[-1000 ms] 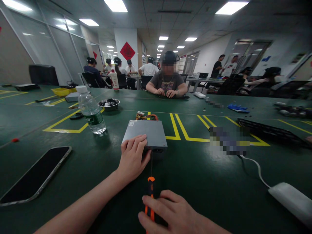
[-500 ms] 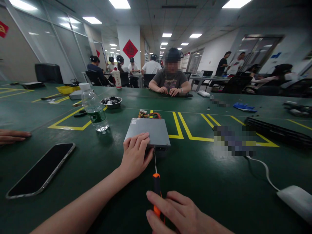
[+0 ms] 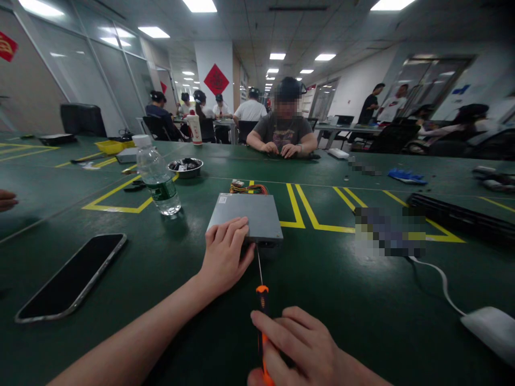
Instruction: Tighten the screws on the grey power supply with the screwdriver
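Observation:
A grey metal computer power supply [image 3: 257,214] lies flat on the green table, its bundle of coloured cables [image 3: 251,188] at the far side. My left hand [image 3: 227,249] grips its near left corner, fingers over the top and thumb along the near face. In my right hand [image 3: 300,346] is a screwdriver [image 3: 262,305] with an orange and black handle, fingers closed round the handle. The shaft points away from me and its tip meets the near face of the power supply, just beside my left thumb. What the tip touches is hidden.
Left of the power supply stand a water bottle [image 3: 159,179] and a metal bowl [image 3: 185,167] of small parts. A phone [image 3: 74,276] lies at the near left. To the right are a white cabled device [image 3: 493,329] and a long black part [image 3: 458,217]. A person [image 3: 284,128] sits opposite.
My right hand and the screwdriver handle have shifted slightly right, and my fingers have closed further round it. The other person's hand at the left edge has drawn back. My left hand keeps its hold.

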{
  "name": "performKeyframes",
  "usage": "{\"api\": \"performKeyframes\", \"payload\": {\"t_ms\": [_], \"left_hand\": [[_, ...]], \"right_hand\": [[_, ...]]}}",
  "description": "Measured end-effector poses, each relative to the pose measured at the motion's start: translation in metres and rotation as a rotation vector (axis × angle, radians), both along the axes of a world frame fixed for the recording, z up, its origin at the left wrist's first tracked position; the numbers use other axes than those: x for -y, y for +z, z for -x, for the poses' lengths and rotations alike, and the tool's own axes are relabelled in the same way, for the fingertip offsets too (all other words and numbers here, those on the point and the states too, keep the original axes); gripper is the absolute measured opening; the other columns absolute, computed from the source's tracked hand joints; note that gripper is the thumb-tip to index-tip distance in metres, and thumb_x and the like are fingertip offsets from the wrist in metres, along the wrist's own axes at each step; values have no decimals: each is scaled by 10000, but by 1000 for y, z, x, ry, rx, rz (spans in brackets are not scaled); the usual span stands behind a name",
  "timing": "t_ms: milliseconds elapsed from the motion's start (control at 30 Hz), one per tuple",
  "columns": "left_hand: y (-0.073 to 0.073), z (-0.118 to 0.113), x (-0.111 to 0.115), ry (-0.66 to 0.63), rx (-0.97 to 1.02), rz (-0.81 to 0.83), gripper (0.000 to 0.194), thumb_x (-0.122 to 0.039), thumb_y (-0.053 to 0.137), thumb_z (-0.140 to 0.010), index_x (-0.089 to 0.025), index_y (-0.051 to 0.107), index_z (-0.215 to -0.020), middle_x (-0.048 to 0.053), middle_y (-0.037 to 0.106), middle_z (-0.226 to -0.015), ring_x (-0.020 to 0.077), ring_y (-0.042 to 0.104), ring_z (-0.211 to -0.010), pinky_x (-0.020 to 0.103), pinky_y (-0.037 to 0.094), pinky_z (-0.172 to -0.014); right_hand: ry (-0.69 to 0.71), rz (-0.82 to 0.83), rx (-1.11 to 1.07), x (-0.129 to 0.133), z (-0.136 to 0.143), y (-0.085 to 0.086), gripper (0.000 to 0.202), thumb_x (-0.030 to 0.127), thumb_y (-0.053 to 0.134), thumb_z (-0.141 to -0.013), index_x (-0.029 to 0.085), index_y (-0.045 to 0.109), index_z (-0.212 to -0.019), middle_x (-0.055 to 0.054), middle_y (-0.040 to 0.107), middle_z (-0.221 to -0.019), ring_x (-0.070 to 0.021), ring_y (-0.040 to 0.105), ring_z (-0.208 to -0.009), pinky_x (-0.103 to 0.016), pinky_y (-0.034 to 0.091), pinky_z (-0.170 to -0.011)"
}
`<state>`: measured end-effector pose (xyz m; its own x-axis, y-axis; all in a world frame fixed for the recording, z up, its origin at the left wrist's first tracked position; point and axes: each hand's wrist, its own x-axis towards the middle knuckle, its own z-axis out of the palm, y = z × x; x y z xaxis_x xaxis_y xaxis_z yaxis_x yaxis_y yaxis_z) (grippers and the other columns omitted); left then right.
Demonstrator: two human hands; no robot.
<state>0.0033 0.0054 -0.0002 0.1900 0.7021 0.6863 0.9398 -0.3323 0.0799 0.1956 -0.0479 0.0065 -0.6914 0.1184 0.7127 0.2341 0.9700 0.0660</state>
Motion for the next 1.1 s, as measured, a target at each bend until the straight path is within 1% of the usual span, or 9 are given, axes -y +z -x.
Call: {"api": "performKeyframes", "payload": {"t_ms": [167, 367, 467, 567, 667, 733, 800, 967, 1100], "left_hand": [[-1, 0, -1, -4, 1, -2, 238, -274, 494, -845, -207, 474, -1072, 68, 562, -1233, 231, 479, -1131, 418, 286, -899], [0, 0, -1, -2, -2, -1, 234, -278, 485, -851, -210, 472, -1074, 68, 563, -1232, 232, 477, -1132, 416, 287, -898], [0, 0, 0, 0, 2, 1, 232, -281, 485, -850, -210, 476, -1071, 69, 564, -1229, 232, 478, -1133, 411, 290, -895], [0, 0, 0, 1, 1, -4, 231, -279, 492, -845, -207, 478, -1065, 68, 568, -1223, 229, 482, -1128, 408, 289, -896], [0, 0, 0, 2, 1, -1, 237, -275, 496, -843, -204, 475, -1068, 64, 564, -1229, 224, 481, -1129, 407, 286, -903], [-1, 1, -1, 2, 5, 2, 243, -277, 497, -842, -206, 476, -1073, 65, 560, -1235, 225, 478, -1133, 407, 288, -903], [-1, 1, -1, 2, 9, 8, 246, -280, 495, -843, -209, 477, -1078, 65, 558, -1238, 226, 476, -1138, 408, 291, -901], [-3, 0, -2, 0, 12, -5, 233, -277, 490, -849, -213, 479, -1073, 63, 569, -1228, 225, 481, -1133, 413, 287, -902], [-2, -1, -2, 0, 17, -22, 225, -278, 492, -848, -215, 483, -1064, 62, 575, -1219, 225, 485, -1125, 412, 289, -896]], "right_hand": [[-20, 4, 120, 2, 2, 5, 207, 221, 452, -935, 245, 556, -1112, -88, 631, -1036, -137, 631, -846, -237, 511, -729], [21, 41, 54, 1, -3, -5, 160, 208, 465, -939, 146, 602, -886, -98, 667, -974, -94, 617, -657, -199, 503, -655], [30, 58, 64, 0, -3, -4, 226, 295, 446, -955, 141, 583, -862, -131, 657, -1003, -141, 633, -834, -244, 503, -750], [31, 59, 107, 1, -1, 1, 251, 314, 373, -979, 168, 575, -1008, -112, 649, -1023, -141, 612, -932, -240, 493, -796], [11, 40, 94, 2, 3, -1, 235, 286, 372, -978, 186, 560, -1078, -90, 654, -1003, -134, 636, -827, -243, 507, -763], [-2, 74, -3, 1, 4, -4, 207, 173, 380, -961, 142, 552, -1073, -78, 673, -923, -107, 629, -662, -216, 514, -694], [-19, 227, -2, 0, 2, -6, 239, 142, 343, -960, 89, 528, -1103, -80, 676, -884, -97, 627, -664, -184, 510, -708], [36, 17, 101, -2, -1, 1, 153, 145, 422, -922, 171, 561, -980, -108, 646, -1021, -137, 635, -791, -230, 517, -713], [6, -22, 97, -2, 3, 1, 188, 234, 412, -947, 178, 578, -1016, -89, 649, -917, -141, 631, -711, -259, 520, -680]]}}
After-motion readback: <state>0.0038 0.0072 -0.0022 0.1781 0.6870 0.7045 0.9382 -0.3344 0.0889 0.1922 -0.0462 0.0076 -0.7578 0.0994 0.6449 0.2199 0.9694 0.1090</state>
